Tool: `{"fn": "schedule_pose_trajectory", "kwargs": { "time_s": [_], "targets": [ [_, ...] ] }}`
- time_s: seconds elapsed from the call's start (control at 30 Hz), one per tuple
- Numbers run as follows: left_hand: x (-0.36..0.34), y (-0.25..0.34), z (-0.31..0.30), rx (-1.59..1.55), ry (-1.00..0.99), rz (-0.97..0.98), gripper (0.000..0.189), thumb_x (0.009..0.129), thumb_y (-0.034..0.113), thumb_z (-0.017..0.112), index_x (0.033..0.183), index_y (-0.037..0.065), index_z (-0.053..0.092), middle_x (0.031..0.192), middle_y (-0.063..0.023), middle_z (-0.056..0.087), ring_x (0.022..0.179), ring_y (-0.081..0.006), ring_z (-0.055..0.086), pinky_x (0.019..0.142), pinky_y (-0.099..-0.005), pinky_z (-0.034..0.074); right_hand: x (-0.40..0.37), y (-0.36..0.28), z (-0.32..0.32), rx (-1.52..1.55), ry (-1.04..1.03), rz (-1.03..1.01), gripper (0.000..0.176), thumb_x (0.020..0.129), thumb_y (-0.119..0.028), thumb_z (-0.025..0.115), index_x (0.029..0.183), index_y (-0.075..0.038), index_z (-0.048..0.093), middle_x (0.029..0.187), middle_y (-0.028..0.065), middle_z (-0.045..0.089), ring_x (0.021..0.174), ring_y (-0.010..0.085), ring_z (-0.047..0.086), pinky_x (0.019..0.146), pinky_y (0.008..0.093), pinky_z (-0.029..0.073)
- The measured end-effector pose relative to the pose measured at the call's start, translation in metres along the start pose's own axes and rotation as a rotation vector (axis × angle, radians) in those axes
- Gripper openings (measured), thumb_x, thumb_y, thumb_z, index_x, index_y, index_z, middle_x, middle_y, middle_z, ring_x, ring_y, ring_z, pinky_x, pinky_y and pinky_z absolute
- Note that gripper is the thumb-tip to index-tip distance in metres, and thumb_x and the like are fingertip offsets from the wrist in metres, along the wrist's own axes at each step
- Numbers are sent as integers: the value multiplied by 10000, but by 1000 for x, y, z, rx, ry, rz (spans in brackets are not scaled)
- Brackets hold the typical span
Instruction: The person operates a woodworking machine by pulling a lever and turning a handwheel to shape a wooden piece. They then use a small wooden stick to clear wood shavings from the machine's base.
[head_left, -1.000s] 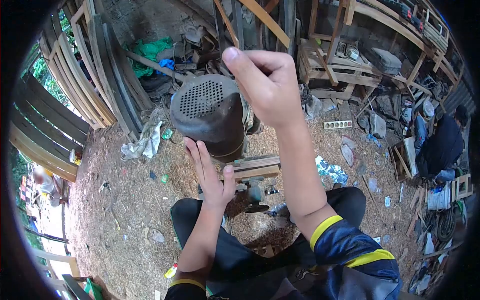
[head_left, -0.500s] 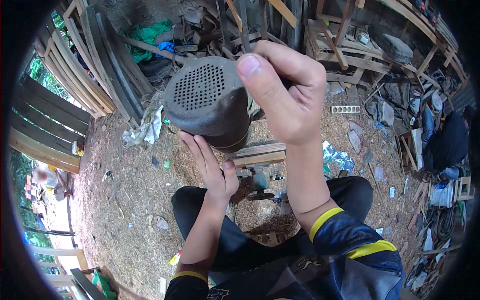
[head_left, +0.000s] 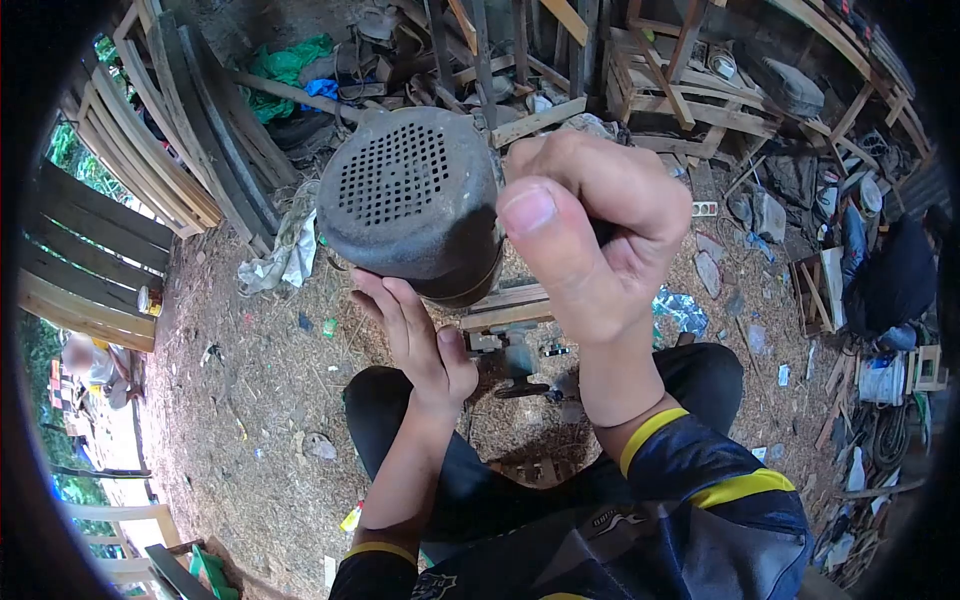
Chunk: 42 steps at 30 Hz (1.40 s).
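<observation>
Head view: the perforated housing (head_left: 400, 200) sat beyond the knees (head_left: 378, 402), probably heavy and rigid, best braced around its sides; the left hand (head_left: 425, 365) lay flat-fingered against it, the right hand (head_left: 605, 235) clenched nearby (contents, if any, hidden).

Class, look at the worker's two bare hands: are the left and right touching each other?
Apart. The head view shows a plain gap, with wooden boards visible between left hand and right hand.
</observation>
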<state>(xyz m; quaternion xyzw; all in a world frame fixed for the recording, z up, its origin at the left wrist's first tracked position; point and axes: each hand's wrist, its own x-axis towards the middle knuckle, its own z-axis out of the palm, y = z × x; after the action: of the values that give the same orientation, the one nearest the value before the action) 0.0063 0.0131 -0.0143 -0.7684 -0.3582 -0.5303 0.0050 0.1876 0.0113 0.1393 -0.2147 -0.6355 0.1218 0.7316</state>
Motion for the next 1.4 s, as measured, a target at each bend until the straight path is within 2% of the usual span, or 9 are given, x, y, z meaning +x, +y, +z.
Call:
{"fn": "schedule_pose_trajectory", "kwargs": {
  "time_s": [0.23, 0.37, 0.47, 0.6, 0.8, 0.97, 1.07, 1.17, 1.4],
  "targets": [
    [4, -6, -4, 2, -3, 51, 664, 1066, 261, 347, 1619, -88, 235, 1676, -375, 147, 1582, -506, 125, 1259, -623, 10, 2, 8, 6, 107, 66, -26, 256, 927, -76, 722, 722, 22, 605, 614, 30, 537, 545, 87, 480, 499, 259, 366],
    [6, -11, -9, -48, -4, 86, 651, 1060, 250, 348, 1593, -118, 283, 1673, -362, 194, 1586, -482, 152, 1265, -608, 23, -1, 5, -1, 192, -29, 121, 249, 1002, -135, 674, 803, 0, 607, 723, -17, 557, 665, 43, 461, 574, 231, 377],
    [7, -13, -13, -72, -11, 89, 649, 1058, 267, 357, 1587, -107, 318, 1680, -331, 221, 1587, -455, 189, 1271, -587, 36, -7, 16, -1, 214, 17, 44, 218, 1033, -175, 638, 904, 0, 614, 795, -4, 576, 697, 52, 476, 607, 227, 387],
    [8, -12, -23, -96, -49, 73, 655, 1063, 299, 370, 1593, -85, 331, 1684, -315, 233, 1584, -442, 215, 1272, -581, 45, -58, 47, 2, 232, 158, 148, 268, 1089, -237, 569, 1105, 25, 621, 987, 35, 611, 868, 110, 546, 784, 259, 450],
    [7, -6, -32, -154, 0, 45, 649, 1071, 312, 380, 1600, -63, 338, 1688, -311, 228, 1587, -439, 210, 1272, -571, 63, -140, 104, -8, -363, 242, 273, 332, 1123, -227, 492, 1290, 37, 604, 1200, 96, 649, 1129, 208, 600, 1017, 355, 464],
    [7, -11, -37, -188, 67, 34, 629, 1080, 308, 364, 1597, -51, 352, 1689, -312, 223, 1583, -451, 208, 1273, -558, 86, -174, 150, -18, -588, 223, 262, 203, 1043, -86, 600, 1210, 11, 661, 1166, 148, 680, 1110, 247, 635, 984, 353, 479],
    [9, -14, -41, -179, 95, 34, 622, 1094, 329, 337, 1595, -39, 364, 1692, -300, 226, 1581, -452, 213, 1272, -543, 114, -168, 159, -23, -527, 209, 344, 225, 1046, -123, 624, 1202, 31, 673, 1102, 123, 719, 1028, 209, 671, 927, 331, 510],
    [8, -16, -43, -166, 95, 23, 627, 1114, 374, 296, 1593, -23, 377, 1697, -275, 240, 1582, -441, 218, 1272, -514, 152, -142, 179, -26, -429, 277, 557, 264, 1016, -164, 667, 1178, 39, 713, 1102, 183, 752, 978, 285, 722, 882, 342, 533],
    [4, -18, -46, -203, -43, 3, 609, 1108, 376, 335, 1583, 3, 409, 1687, -261, 282, 1573, -470, 219, 1261, -581, 125, -91, 231, -37, -561, 237, 581, 336, 980, -288, 707, 1188, -27, 749, 1029, 195, 776, 925, 277, 751, 837, 367, 553]
  ]
}}
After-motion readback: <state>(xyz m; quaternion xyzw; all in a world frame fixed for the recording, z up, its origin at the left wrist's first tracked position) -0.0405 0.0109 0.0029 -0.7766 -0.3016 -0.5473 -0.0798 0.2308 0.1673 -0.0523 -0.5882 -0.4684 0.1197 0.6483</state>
